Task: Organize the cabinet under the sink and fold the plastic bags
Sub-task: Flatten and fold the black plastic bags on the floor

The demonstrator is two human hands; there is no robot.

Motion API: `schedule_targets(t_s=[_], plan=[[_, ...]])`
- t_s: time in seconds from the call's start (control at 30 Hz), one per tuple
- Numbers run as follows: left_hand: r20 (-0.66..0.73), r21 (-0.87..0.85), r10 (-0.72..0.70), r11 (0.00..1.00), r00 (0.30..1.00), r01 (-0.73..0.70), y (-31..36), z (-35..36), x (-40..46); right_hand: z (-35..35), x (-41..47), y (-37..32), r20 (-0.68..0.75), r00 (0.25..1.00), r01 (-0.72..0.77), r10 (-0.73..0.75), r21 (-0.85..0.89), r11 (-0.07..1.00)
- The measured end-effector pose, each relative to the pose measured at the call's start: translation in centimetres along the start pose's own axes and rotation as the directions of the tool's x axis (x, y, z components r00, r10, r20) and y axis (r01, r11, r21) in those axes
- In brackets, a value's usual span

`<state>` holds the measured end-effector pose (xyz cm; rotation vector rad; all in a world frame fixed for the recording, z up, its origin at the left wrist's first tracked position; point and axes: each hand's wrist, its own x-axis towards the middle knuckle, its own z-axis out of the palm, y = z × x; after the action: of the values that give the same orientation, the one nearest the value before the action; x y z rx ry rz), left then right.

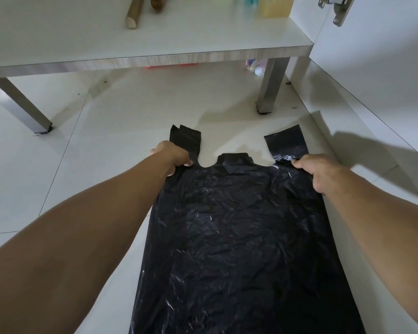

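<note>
Black plastic bag (239,237) lies flat on the floor tiles (58,165) at lower centre, our left hand (173,156) and right hand (317,172) pinching its handle bases; we judge even outward tension should precede folding.

Your black bag (239,232) ran off the bottom edge, so its lower end went unseen. The shelf (155,39) items were cut off at the top and blurred. Things under the shelf were too hidden to name.
</note>
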<state>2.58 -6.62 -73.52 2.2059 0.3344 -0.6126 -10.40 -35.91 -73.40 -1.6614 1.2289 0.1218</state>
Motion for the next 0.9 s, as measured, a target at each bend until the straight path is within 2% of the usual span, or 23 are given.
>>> schedule_targets(t_s=[0.07,0.13,0.3,0.4,0.5,0.57,0.67,0.83,0.9], plan=[[-0.012,-0.001,-0.019,1.0,1.0,0.019,-0.2,0.1,0.4,0.0,-0.2,-0.1,-0.011,1.0,0.022,-0.023,-0.018,1.0],[-0.018,-0.102,-0.046,0.994,0.999,0.043,0.3,-0.4,-0.4,-0.1,-0.4,-0.1,-0.008,1.0,0.02,-0.02,-0.006,1.0],[0.177,-0.24,-0.13,0.955,0.975,0.171,1.3,-1.6,-1.2,-0.1,-0.1,0.2,0.008,1.0,0.029,-0.029,0.014,0.999],[0.123,-0.399,-0.095,0.907,0.988,0.137,1.1,-1.9,-0.7,-0.2,-0.3,0.1,-0.016,1.0,-0.005,0.005,0.008,1.0],[0.046,-0.528,-0.003,0.849,0.999,0.027,0.8,-2.4,-0.4,0.0,-0.3,0.0,-0.04,0.999,-0.006,0.007,0.034,0.999],[0.065,-0.556,0.036,0.831,0.997,0.006,0.7,-2.5,-0.6,0.0,-0.1,0.1,-0.042,0.999,0.008,-0.007,0.015,1.0],[0.145,-0.552,0.034,0.832,0.989,0.052,0.3,-2.6,-0.4,0.0,-0.2,0.1,-0.013,1.0,0.027,-0.027,0.017,0.999],[0.099,-0.6,0.011,0.799,0.995,0.051,-0.1,-2.9,0.2,-0.1,-0.6,-0.1,-0.009,1.0,-0.029,0.03,0.032,0.999],[0.13,-0.593,0.025,0.803,0.991,0.058,0.0,-2.9,-0.3,-0.1,-0.8,-0.1,0.013,0.999,-0.044,0.044,0.052,0.998]])
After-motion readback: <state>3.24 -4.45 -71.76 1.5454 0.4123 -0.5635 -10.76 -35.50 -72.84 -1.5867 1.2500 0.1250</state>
